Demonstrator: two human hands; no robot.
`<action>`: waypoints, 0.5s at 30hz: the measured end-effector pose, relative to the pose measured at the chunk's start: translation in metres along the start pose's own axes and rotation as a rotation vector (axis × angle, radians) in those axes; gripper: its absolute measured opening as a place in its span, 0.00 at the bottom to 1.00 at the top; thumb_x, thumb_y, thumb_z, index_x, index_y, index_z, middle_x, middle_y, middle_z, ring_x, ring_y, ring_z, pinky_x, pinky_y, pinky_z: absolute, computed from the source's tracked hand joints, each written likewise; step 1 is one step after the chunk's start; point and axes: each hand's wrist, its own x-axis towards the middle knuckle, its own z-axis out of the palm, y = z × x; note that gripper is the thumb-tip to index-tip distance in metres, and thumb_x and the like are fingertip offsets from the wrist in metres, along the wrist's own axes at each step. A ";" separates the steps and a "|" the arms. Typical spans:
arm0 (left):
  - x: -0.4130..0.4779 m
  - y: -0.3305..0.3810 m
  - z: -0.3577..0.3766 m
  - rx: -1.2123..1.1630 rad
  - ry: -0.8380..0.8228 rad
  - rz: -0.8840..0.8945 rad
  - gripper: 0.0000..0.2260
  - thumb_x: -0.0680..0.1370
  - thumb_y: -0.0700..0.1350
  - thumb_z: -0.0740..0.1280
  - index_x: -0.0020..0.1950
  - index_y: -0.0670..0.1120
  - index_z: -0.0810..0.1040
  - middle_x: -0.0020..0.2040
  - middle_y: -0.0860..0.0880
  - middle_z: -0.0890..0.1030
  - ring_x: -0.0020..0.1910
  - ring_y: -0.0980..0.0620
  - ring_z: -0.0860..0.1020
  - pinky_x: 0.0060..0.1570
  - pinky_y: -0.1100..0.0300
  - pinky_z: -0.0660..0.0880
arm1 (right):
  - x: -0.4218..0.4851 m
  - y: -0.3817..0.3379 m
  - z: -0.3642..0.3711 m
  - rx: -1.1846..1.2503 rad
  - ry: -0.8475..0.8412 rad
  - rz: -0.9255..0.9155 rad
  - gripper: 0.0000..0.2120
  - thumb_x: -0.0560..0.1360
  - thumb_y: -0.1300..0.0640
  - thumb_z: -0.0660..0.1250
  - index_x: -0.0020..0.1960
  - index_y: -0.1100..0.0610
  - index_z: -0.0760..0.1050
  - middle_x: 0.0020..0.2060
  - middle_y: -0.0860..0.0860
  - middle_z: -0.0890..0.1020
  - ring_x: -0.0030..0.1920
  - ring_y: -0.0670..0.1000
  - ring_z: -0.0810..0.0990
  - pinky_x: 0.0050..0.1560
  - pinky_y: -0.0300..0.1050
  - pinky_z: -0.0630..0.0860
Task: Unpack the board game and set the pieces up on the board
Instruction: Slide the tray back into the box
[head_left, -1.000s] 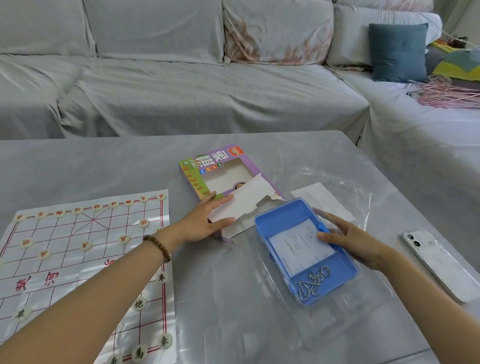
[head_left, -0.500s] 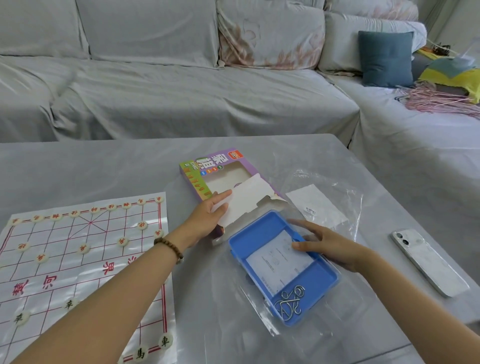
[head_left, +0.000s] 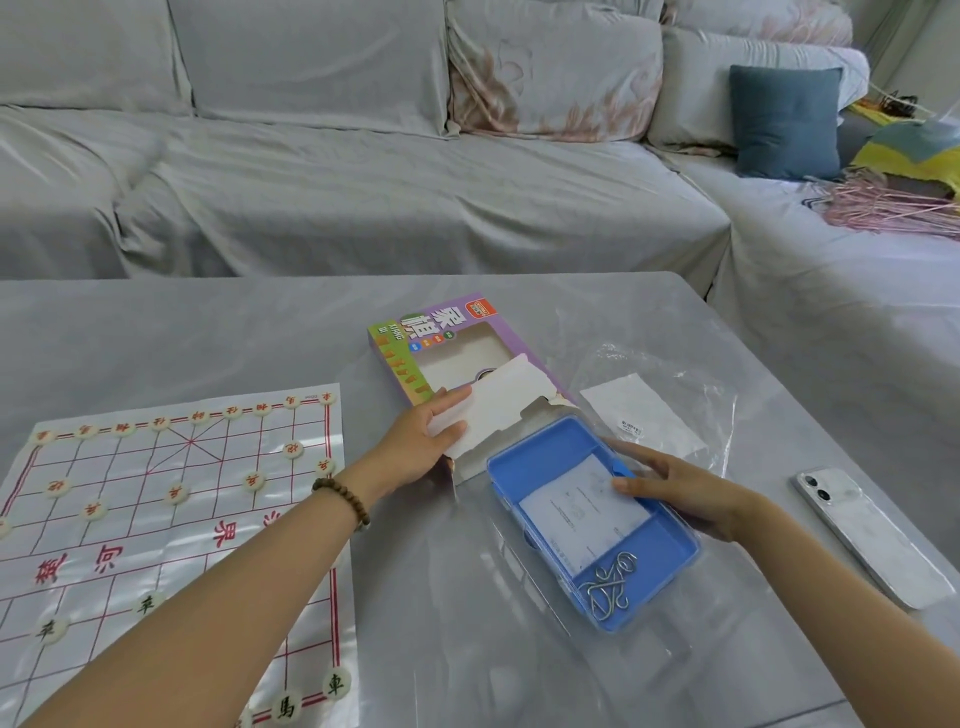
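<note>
Head view. The board (head_left: 208, 483) lies unrolled on the left of the tabletop (head_left: 156, 332). Pieces (head_left: 293, 449) fill its far row and the ranks in front of it. On the near side I see only a few, and my left arm hides the rest, so I cannot tell whether that side is complete.

The game box (head_left: 410, 343) is near mid-table. My left hand (head_left: 421, 447) pinches its open flap (head_left: 498, 410). The window looks nearly empty.

My right hand (head_left: 680, 493) rests flat-fingered on a blue tray (head_left: 670, 566) that holds paper and a wire puzzle (head_left: 608, 587). A phone (head_left: 872, 540) lies to the right.

Judgement: unpacking is largely done and the near side is still to be checked.
</note>
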 end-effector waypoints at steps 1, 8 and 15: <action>0.000 0.000 0.000 0.006 0.002 0.000 0.22 0.80 0.44 0.62 0.72 0.58 0.64 0.76 0.52 0.56 0.75 0.52 0.55 0.68 0.59 0.59 | 0.001 0.002 0.001 0.008 0.020 -0.013 0.28 0.72 0.55 0.68 0.67 0.39 0.64 0.56 0.54 0.81 0.54 0.56 0.81 0.48 0.54 0.81; 0.002 0.000 0.005 -0.007 0.016 0.011 0.20 0.81 0.44 0.60 0.72 0.58 0.65 0.76 0.52 0.56 0.75 0.53 0.54 0.64 0.64 0.58 | 0.008 0.009 0.007 0.019 0.054 -0.028 0.30 0.70 0.52 0.70 0.67 0.38 0.64 0.55 0.52 0.82 0.54 0.55 0.82 0.51 0.54 0.80; -0.001 0.009 -0.002 -0.075 0.071 0.018 0.17 0.81 0.43 0.59 0.70 0.55 0.69 0.71 0.54 0.65 0.67 0.53 0.65 0.62 0.62 0.68 | 0.013 -0.008 0.007 -0.030 0.091 0.007 0.27 0.70 0.52 0.70 0.66 0.44 0.65 0.54 0.52 0.81 0.51 0.54 0.83 0.46 0.50 0.81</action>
